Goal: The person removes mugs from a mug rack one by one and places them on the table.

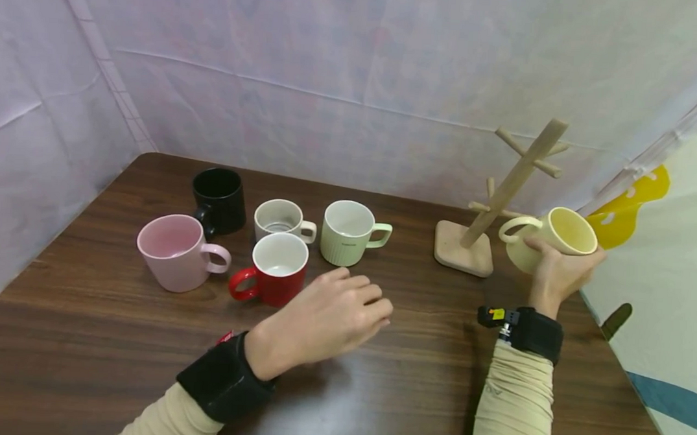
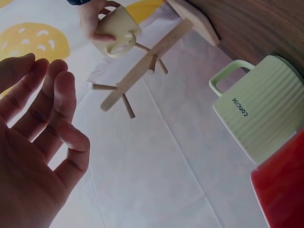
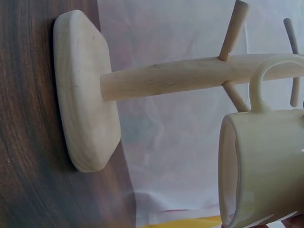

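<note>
On the table's right side, right hand grips yellow mug from below and behind, fingers curled round its body, thumb near the rim. Mug is held off the table, tilted, mouth up and toward the camera in head view, handle pointing left at the rack. Handle loop lies just beside the rack's post and a lower peg; right wrist view shows the loop overlapping the post, but whether it touches or is over a peg cannot be told. Rack stands upright on its square base, pegs sticking out at several heights, none bearing a mug. Left hand hovers above the table near centre, palm down, holds nothing; fingers loosely spread, slightly bent, thumb apart from them in left wrist view. It touches no mug; nearest are red mug just beyond and left of it, and green mug farther back, ribbed, handle to the right. Other mugs clustered left of centre, all upright: pink mug, black mug, small beige mug. Hands well apart. Black wrist straps on both forearms, beige sleeves. Pale cloth backdrop behind the table.
</note>
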Action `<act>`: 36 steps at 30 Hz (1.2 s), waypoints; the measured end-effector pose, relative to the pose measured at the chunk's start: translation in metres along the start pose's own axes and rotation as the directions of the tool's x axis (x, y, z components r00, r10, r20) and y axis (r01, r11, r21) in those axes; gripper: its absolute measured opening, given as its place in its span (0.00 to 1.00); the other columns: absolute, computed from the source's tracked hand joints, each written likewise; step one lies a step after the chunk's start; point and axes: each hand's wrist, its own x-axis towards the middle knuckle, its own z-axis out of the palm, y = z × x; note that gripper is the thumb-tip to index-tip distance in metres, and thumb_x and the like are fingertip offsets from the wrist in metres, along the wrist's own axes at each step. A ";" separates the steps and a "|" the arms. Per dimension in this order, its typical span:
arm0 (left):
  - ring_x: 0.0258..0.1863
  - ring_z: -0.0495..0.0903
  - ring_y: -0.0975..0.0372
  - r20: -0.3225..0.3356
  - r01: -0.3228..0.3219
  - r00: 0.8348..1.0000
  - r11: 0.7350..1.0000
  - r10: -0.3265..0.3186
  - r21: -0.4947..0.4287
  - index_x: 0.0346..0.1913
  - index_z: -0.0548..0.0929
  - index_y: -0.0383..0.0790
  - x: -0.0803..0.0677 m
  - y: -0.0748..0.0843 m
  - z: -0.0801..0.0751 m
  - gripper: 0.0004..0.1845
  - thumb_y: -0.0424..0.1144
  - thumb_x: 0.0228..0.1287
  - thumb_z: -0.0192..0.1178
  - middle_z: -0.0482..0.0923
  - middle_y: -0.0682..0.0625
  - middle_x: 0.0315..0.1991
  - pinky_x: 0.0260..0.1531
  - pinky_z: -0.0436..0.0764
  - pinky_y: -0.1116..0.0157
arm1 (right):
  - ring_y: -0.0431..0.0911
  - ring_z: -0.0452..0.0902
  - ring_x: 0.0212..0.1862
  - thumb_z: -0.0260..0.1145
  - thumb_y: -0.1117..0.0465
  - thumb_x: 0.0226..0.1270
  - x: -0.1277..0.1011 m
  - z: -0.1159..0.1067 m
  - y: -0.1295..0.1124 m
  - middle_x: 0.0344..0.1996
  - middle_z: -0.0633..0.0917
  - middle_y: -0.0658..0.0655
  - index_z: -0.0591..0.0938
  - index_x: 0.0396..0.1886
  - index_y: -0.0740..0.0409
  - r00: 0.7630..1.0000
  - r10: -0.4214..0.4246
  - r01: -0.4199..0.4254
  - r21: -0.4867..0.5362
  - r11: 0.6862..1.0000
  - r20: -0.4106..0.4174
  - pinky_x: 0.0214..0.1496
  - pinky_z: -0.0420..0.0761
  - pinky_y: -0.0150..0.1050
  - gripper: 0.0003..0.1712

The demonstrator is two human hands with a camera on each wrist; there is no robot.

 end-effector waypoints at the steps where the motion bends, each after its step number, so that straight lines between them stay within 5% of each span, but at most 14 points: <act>1: 0.31 0.80 0.63 -0.003 0.001 1.000 1.000 -0.001 0.002 0.35 0.85 0.47 0.000 -0.001 0.000 0.05 0.44 0.66 0.68 0.82 0.57 0.30 0.29 0.74 0.67 | 0.45 0.68 0.62 0.81 0.65 0.40 0.000 0.000 -0.001 0.61 0.77 0.51 0.66 0.69 0.48 1.000 -0.001 0.001 0.004 1.000 0.002 0.64 0.62 0.33 0.53; 36: 0.30 0.82 0.61 -0.076 0.076 0.994 0.997 -0.077 -0.012 0.34 0.83 0.44 -0.003 -0.015 -0.013 0.07 0.42 0.65 0.69 0.80 0.56 0.28 0.29 0.74 0.64 | 0.41 0.70 0.55 0.81 0.73 0.40 -0.021 -0.001 -0.038 0.55 0.76 0.50 0.69 0.65 0.55 0.984 -0.117 0.096 0.156 0.983 0.134 0.62 0.65 0.32 0.49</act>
